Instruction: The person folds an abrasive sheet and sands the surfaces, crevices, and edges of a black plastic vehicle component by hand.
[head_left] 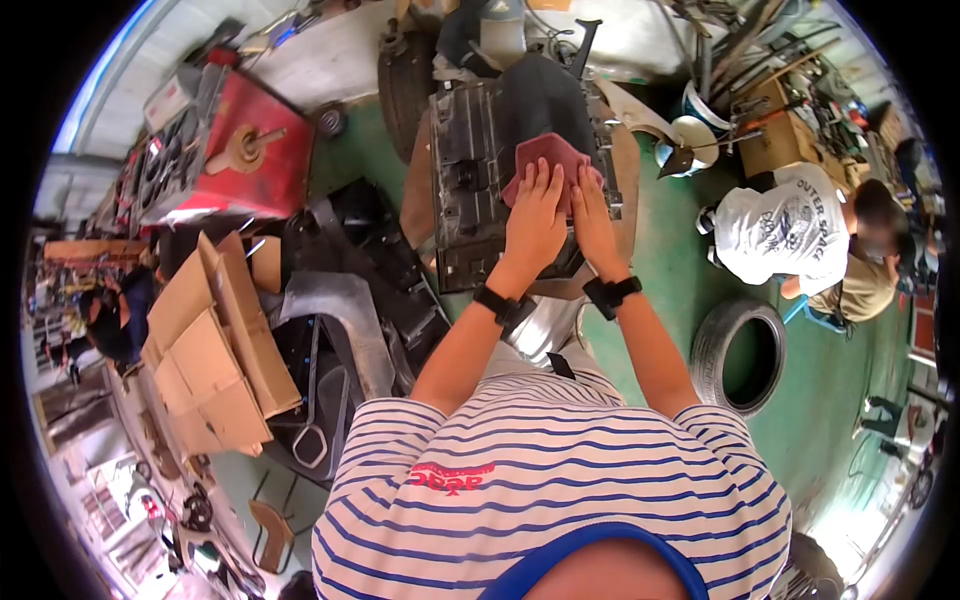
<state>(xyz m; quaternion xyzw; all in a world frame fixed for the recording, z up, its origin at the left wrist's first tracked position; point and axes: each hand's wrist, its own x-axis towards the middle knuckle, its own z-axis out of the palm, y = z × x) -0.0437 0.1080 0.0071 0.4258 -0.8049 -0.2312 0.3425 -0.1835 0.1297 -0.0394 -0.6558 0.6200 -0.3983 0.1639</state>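
Note:
Both my hands lie side by side on a dull red cloth (550, 152), fingers stretched forward. My left hand (537, 222) rests flat on the cloth's left and middle part. Close beside it, my right hand (594, 222) is laid along the cloth's right edge, its fingers extended. Beneath the cloth is a dark grey, smoothly curved panel (541, 92). That panel sits on a black ribbed plastic part (465, 215) with clips and slots, over a brown board (625, 190). The cloth and my hands hide the panel's near end.
Black and grey body panels (340, 310) and folded cardboard (205, 350) lie to the left, below a red machine (260, 150). A tyre (740, 355) is on the green floor at right. A person in a white shirt (785, 230) sits nearby. Buckets (690, 145) stand behind.

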